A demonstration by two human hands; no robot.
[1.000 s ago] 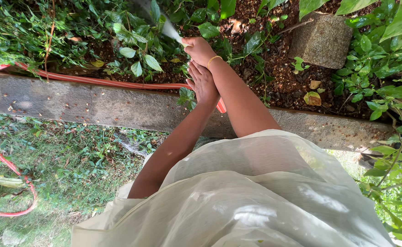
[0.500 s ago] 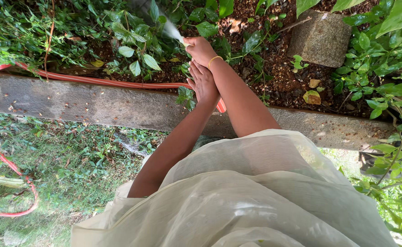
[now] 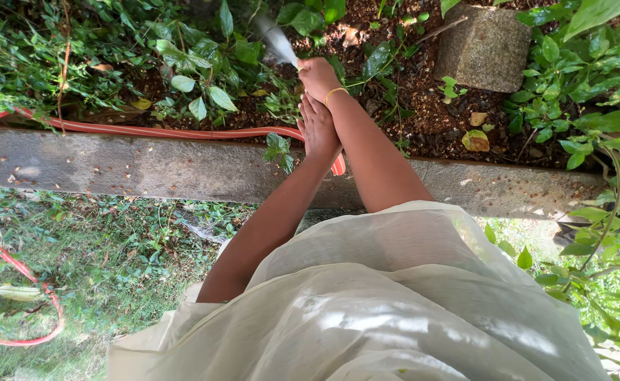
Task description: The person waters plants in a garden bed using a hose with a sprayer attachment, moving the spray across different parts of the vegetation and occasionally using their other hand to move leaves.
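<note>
My right hand (image 3: 318,74), with a gold bangle at the wrist, is closed around the end of a red garden hose (image 3: 154,130). Water (image 3: 276,41) sprays from the hose end up and to the left over leafy plants (image 3: 197,67). My left hand (image 3: 317,127) lies flat against my right wrist from below, fingers together and pointing up. The hose runs left along the concrete curb (image 3: 147,169) and passes under my arms. A pale cream garment covers the lower middle of the view.
A square stone block (image 3: 485,48) sits in the soil bed at upper right. Green plants (image 3: 592,77) crowd the right edge. A loop of the red hose (image 3: 20,271) lies on grass at lower left, below the curb.
The spray now points more steeply upward than before. Both hands have shifted slightly right and down in the view, and the whole scene has slid a little.
</note>
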